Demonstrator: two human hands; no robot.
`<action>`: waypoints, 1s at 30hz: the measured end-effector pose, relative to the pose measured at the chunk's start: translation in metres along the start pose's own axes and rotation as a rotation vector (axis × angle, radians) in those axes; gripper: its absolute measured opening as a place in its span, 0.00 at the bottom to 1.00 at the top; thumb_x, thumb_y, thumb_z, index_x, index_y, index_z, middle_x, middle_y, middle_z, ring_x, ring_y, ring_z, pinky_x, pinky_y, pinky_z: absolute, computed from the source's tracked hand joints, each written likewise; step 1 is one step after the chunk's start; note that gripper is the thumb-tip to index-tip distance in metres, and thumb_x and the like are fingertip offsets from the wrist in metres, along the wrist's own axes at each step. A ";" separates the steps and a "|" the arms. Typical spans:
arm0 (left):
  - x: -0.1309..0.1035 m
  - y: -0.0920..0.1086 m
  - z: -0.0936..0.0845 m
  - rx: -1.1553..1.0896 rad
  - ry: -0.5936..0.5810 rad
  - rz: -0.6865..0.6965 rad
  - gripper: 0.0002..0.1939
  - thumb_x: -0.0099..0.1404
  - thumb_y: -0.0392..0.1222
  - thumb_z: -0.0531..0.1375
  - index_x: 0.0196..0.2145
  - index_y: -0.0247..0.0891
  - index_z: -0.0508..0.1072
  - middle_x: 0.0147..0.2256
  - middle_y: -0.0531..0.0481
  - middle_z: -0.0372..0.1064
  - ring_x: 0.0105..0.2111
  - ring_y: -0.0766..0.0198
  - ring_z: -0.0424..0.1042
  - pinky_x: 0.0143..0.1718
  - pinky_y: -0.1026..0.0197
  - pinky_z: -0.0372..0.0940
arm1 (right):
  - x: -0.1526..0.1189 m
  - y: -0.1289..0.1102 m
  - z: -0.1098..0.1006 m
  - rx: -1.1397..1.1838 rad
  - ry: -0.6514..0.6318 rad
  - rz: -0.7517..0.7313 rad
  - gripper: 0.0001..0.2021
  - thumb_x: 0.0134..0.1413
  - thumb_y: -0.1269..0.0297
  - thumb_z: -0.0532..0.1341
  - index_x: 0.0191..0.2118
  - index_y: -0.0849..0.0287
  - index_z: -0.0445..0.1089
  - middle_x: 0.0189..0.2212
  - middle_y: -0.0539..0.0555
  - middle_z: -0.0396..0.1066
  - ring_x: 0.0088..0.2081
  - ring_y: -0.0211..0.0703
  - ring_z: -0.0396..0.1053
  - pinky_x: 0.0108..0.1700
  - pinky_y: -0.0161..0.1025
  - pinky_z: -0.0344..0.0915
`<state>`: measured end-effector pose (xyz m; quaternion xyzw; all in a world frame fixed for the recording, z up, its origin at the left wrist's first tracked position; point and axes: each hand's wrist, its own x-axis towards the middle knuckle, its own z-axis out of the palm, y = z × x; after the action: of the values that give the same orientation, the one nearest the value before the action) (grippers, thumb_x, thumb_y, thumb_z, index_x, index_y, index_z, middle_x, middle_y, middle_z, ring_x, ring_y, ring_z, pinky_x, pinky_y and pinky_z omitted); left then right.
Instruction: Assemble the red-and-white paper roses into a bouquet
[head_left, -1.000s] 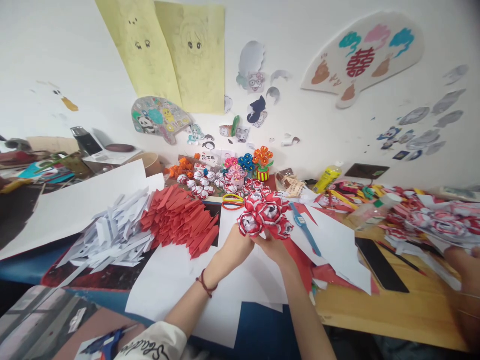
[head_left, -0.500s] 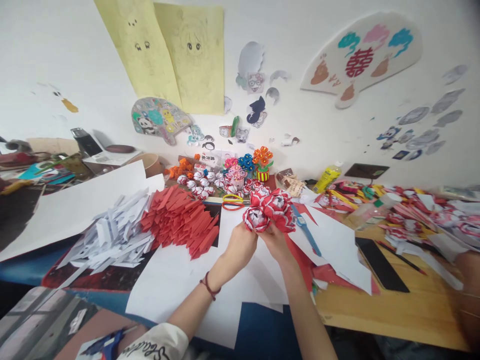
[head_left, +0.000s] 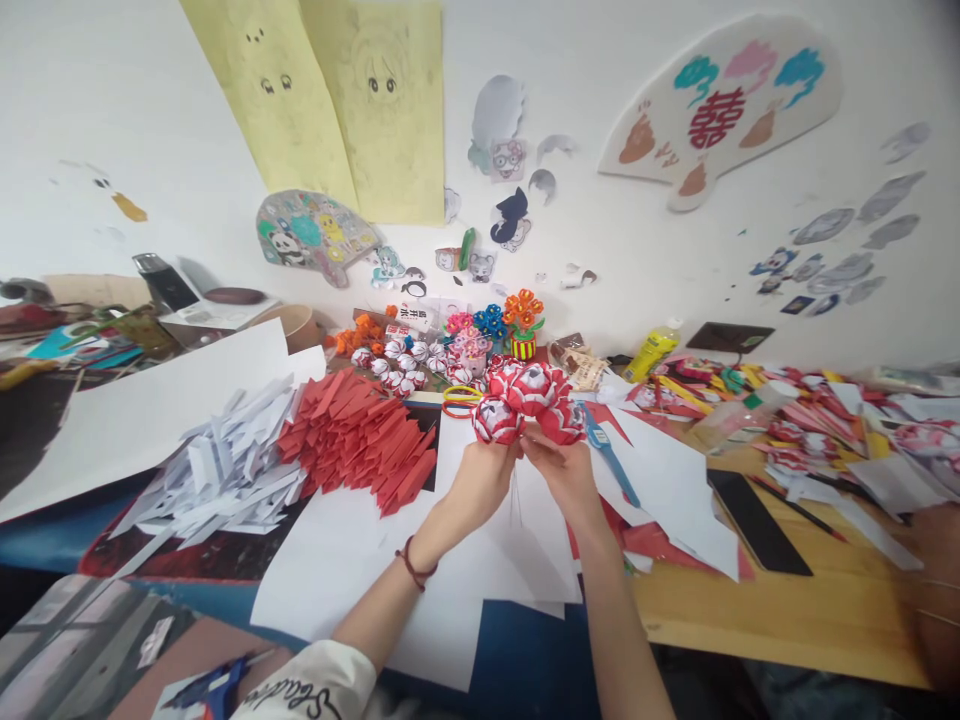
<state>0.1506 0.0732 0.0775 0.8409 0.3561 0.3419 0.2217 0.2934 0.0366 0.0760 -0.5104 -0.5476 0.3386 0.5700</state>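
A bunch of red-and-white paper flowers is held up in front of me, over white paper sheets. My left hand is closed around the stems just under the blooms. Pressed against the bunch from the other side, my right hand has its fingers bent in on the stems. Thin wire stems hang down below the hands. Behind the flowers lie scissors with yellow and red handles. My palms and some fingertips are hidden.
Left of my hands are piles of folded red paper strips and white paper strips. Small flower pots stand at the wall. On the right lie a black phone-like slab and paper scraps. Another person's arm shows at the right edge.
The flower bunch has tilted and spread slightly to the left. My right hand has turned, its fingers now showing more, and the wire stems have come into sight below.
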 end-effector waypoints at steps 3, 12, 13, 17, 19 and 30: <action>0.001 0.002 -0.002 -0.056 -0.010 -0.015 0.12 0.70 0.34 0.47 0.38 0.36 0.70 0.35 0.43 0.73 0.36 0.57 0.74 0.39 0.58 0.67 | -0.003 -0.003 -0.001 -0.172 0.085 -0.026 0.14 0.52 0.56 0.66 0.42 0.56 0.79 0.35 0.55 0.78 0.36 0.46 0.74 0.44 0.45 0.70; 0.001 -0.005 0.003 -0.117 0.019 -0.026 0.12 0.67 0.31 0.49 0.36 0.36 0.72 0.33 0.44 0.74 0.38 0.57 0.74 0.41 0.60 0.66 | -0.017 -0.015 0.022 -0.377 0.324 -0.149 0.12 0.50 0.60 0.68 0.41 0.57 0.79 0.35 0.54 0.75 0.26 0.36 0.64 0.33 0.38 0.66; 0.001 -0.006 0.003 -0.115 0.035 -0.017 0.12 0.68 0.31 0.49 0.37 0.36 0.72 0.34 0.44 0.74 0.39 0.57 0.74 0.42 0.59 0.66 | -0.016 -0.015 0.022 -0.348 0.310 -0.144 0.12 0.50 0.60 0.68 0.41 0.56 0.79 0.35 0.53 0.75 0.26 0.36 0.64 0.33 0.38 0.67; 0.000 -0.007 0.000 -0.114 0.092 0.037 0.11 0.70 0.35 0.49 0.39 0.36 0.71 0.39 0.43 0.73 0.42 0.57 0.72 0.43 0.59 0.65 | -0.008 -0.007 0.013 -0.179 0.232 -0.069 0.11 0.51 0.58 0.68 0.40 0.54 0.79 0.36 0.54 0.76 0.29 0.39 0.69 0.35 0.39 0.69; -0.001 -0.006 -0.003 -0.162 0.069 0.061 0.11 0.71 0.37 0.49 0.38 0.36 0.71 0.37 0.45 0.73 0.38 0.60 0.71 0.40 0.62 0.64 | -0.003 -0.002 0.007 -0.057 0.120 -0.009 0.12 0.51 0.56 0.67 0.40 0.55 0.79 0.35 0.54 0.77 0.32 0.42 0.71 0.37 0.40 0.70; -0.002 0.003 -0.017 -0.435 -0.214 -0.013 0.19 0.73 0.46 0.49 0.30 0.34 0.72 0.24 0.54 0.64 0.24 0.71 0.63 0.30 0.68 0.57 | 0.033 0.011 -0.019 0.414 -0.557 0.115 0.18 0.49 0.54 0.69 0.42 0.60 0.77 0.26 0.52 0.74 0.27 0.45 0.74 0.28 0.40 0.67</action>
<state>0.1382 0.0717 0.0896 0.8024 0.2541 0.3181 0.4365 0.3194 0.0659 0.0774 -0.3017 -0.5724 0.6003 0.4701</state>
